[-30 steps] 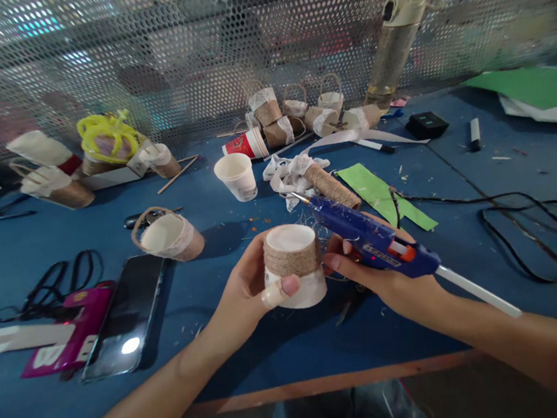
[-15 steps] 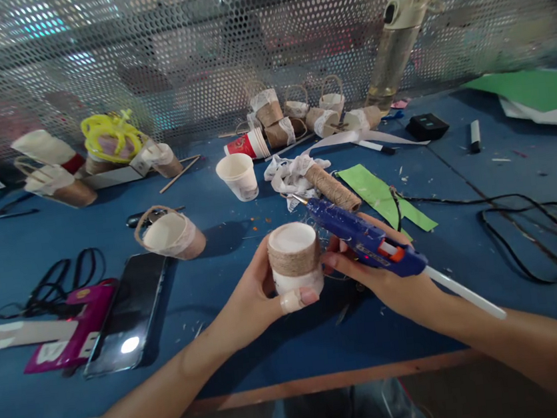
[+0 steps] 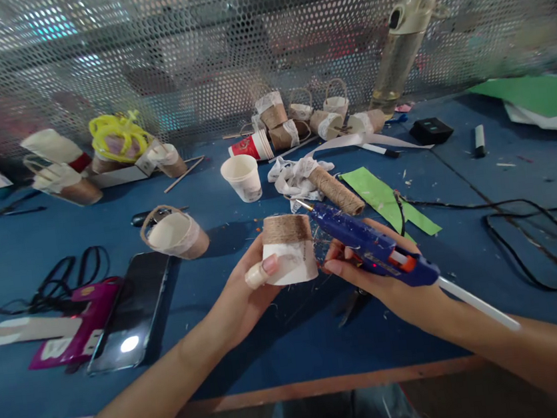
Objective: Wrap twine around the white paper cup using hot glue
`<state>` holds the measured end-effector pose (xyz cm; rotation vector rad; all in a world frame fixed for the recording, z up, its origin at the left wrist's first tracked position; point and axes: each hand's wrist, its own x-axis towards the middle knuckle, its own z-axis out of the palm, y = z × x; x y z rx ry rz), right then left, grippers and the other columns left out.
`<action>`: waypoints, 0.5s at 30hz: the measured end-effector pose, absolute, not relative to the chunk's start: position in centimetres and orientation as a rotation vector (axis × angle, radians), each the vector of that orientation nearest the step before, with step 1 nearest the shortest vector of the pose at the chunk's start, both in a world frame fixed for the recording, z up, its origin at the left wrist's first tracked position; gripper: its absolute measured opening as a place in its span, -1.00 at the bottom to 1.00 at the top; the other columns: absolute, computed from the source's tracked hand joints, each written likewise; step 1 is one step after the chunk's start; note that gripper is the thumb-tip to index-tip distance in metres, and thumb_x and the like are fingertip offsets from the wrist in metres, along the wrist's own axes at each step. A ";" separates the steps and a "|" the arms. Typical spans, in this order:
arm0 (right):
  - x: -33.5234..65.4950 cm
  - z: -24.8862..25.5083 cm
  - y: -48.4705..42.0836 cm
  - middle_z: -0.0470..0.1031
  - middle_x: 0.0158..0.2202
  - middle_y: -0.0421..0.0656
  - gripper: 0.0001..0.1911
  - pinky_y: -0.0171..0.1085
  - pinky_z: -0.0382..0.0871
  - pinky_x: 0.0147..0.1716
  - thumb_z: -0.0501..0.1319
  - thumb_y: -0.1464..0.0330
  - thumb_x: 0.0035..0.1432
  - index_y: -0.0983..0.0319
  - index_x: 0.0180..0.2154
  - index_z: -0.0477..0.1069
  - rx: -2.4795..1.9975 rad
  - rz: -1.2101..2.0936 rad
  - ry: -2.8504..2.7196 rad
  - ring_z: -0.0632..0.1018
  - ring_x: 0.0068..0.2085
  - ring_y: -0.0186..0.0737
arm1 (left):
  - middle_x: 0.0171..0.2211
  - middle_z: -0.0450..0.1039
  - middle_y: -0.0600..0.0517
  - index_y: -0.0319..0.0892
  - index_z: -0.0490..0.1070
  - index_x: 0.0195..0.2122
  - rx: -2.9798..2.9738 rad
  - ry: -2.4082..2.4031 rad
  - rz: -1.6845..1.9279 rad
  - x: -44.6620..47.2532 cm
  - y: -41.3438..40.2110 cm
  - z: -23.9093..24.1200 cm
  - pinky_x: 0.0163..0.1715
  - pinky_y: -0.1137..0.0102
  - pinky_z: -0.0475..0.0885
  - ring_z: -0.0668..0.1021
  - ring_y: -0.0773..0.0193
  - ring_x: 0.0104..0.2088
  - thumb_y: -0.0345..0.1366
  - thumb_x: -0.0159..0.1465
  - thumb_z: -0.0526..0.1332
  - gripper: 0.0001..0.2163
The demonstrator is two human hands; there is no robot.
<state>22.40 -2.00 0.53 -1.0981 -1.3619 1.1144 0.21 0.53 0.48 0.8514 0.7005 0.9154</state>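
Note:
My left hand [image 3: 254, 280] is closed around a white paper cup [image 3: 290, 261], its thumb with a wrapped bandage pressed on the near side. Brown twine is wound round the cup's upper part, and the lower part is bare white. A blue glue gun [image 3: 362, 236] with a white glue stick out of its back is in my right hand [image 3: 380, 268]. Its metal nozzle points up and left, beyond the cup and apart from it. Past the nozzle lie a roll of twine [image 3: 337, 192] and a bunch of white lace [image 3: 295, 179].
A small twine-handled basket [image 3: 175, 234], a phone [image 3: 132, 313] and a purple glue gun [image 3: 78, 326] lie at the left. Several cup baskets [image 3: 272, 112] stand at the back, near a bottle [image 3: 399, 54]. Scissors [image 3: 352, 304] rest below my right hand. A black cord [image 3: 489, 202] crosses the right side.
The cup has tilted, so its top face no longer shows and more of its white side does. The glue gun has shifted slightly right and down with my right hand.

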 end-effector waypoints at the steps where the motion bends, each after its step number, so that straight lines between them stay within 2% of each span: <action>1: 22.5 0.5 -2.1 0.61 -0.35 -0.25 -0.82 -0.26 0.60 -0.30 0.48 0.34 0.15 0.13 -0.34 0.48 -1.098 1.108 -1.374 0.64 -0.34 -0.25 | 0.10 0.61 -0.11 -0.06 0.49 0.19 0.859 0.703 0.915 0.2 0.5 0.3 0.05 0.22 0.49 0.61 -0.07 0.09 -0.03 0.20 0.43 -0.45; 5: 22.8 0.2 -2.4 0.63 -0.29 -0.26 -0.80 -0.28 0.57 -0.29 0.49 0.40 0.11 0.10 -0.29 0.51 -1.055 1.089 -1.427 0.64 -0.31 -0.25 | 0.08 0.62 -0.11 -0.04 0.46 0.22 0.870 0.755 0.910 -0.1 0.4 -0.1 0.00 0.22 0.50 0.63 -0.05 0.04 -0.04 0.19 0.44 -0.43; 8: 22.9 0.1 -2.6 0.65 -0.26 -0.26 -0.79 -0.29 0.55 -0.28 0.48 0.43 0.13 0.07 -0.22 0.54 -1.009 1.061 -1.505 0.65 -0.29 -0.24 | 0.05 0.64 -0.11 -0.07 0.51 0.15 0.844 0.779 0.904 -0.2 0.4 0.0 -0.01 0.18 0.50 0.64 -0.08 0.01 -0.09 0.18 0.43 -0.49; 11: 23.0 0.2 -2.7 0.67 -0.25 -0.22 -0.83 -0.21 0.57 -0.26 0.43 0.36 0.21 0.04 -0.16 0.55 -1.018 1.007 -1.534 0.68 -0.27 -0.15 | 0.03 0.65 -0.12 -0.11 0.57 0.08 0.828 0.760 0.900 -0.2 0.5 0.3 0.01 0.17 0.49 0.64 -0.10 0.02 -0.08 0.11 0.47 -0.50; 15: 23.4 0.9 -2.5 0.64 -0.26 -0.18 -0.91 -0.13 0.56 -0.24 0.38 0.25 0.26 0.06 -0.22 0.50 -1.111 0.824 -1.547 0.65 -0.31 -0.12 | 0.06 0.64 -0.11 -0.10 0.56 0.09 0.833 0.790 0.899 -0.4 0.5 0.6 -0.02 0.21 0.49 0.62 -0.11 0.06 -0.14 0.05 0.52 -0.45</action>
